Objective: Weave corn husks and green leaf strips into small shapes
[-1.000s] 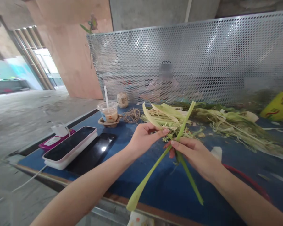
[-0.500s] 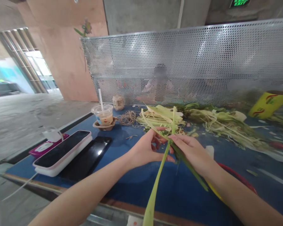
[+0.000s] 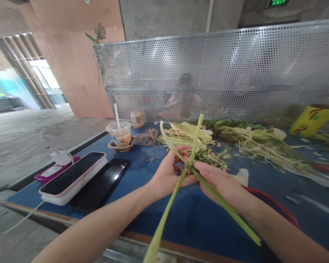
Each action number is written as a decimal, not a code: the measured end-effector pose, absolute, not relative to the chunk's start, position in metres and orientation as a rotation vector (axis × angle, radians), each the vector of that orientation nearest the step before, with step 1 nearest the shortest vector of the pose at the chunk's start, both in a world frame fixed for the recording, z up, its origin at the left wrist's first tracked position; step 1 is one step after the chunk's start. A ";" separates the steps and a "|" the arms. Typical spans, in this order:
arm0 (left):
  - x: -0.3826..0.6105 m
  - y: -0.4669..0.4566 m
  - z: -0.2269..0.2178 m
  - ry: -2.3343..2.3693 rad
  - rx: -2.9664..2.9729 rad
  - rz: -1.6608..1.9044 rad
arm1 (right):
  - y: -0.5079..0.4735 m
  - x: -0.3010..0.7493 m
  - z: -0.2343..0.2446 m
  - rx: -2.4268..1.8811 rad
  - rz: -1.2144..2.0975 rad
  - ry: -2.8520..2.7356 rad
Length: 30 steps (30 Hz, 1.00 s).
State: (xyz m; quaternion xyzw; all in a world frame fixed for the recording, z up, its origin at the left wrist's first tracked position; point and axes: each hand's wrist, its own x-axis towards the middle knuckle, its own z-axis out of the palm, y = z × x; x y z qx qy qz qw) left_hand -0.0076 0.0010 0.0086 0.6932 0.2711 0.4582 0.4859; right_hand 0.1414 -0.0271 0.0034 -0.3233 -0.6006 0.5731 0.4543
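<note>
Two long green leaf strips (image 3: 167, 208) cross in an X above the blue table (image 3: 142, 204). My left hand (image 3: 170, 171) pinches them at the crossing from the left, fingers curled. From the right, my right hand (image 3: 222, 182) closes its fingers on the same crossing point, along the strip (image 3: 230, 212) that runs down to the right. A pile of pale green husks and leaf strips (image 3: 189, 137) lies just beyond my hands.
A plastic drink cup with a straw (image 3: 120, 133), a coil of twine (image 3: 148, 137), two phones (image 3: 71, 177) and a pink pack sit at the left. More leaf scraps (image 3: 265, 144) and a yellow container (image 3: 312, 118) lie right. A perforated metal screen (image 3: 235, 69) stands behind, a person beyond it.
The strips have been turned so that they cross more widely. The lighter strip's lower end swung left, the darker strip's end swung out to the lower right. Both hands stayed at the crossing.
</note>
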 end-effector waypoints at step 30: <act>-0.012 0.004 0.020 0.623 1.551 1.018 | -0.024 0.139 0.018 -1.018 0.834 -1.888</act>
